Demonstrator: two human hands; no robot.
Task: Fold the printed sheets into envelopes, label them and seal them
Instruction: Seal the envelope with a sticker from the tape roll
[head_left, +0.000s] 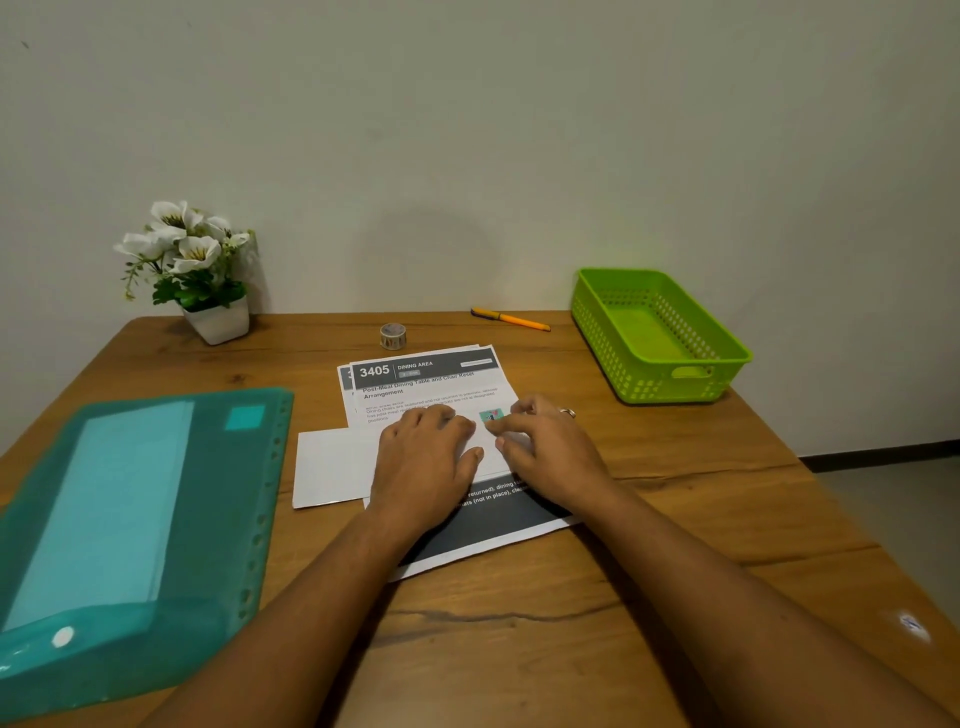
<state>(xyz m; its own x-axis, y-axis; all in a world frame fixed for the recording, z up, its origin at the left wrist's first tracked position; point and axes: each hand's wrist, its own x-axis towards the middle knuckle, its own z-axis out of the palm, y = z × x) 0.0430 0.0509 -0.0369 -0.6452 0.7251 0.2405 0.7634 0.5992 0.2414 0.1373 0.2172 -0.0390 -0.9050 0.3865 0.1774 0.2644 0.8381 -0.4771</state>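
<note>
A stack of printed sheets (426, 384) lies in the middle of the wooden table (571, 597). On top of it lies a white folded envelope (332, 465). My left hand (423, 462) rests flat on the envelope with fingers fairly straight. My right hand (550, 447) is beside it, its fingertips pressing a small teal piece of tape (491, 415) onto the paper. A roll of patterned tape (392, 335) stands behind the sheets. An orange pen (511, 319) lies near the wall.
A green perforated basket (660, 338) sits at the back right. A teal plastic folder (130, 530) holding paper covers the left side. A white pot of white flowers (200, 270) stands at the back left against the wall.
</note>
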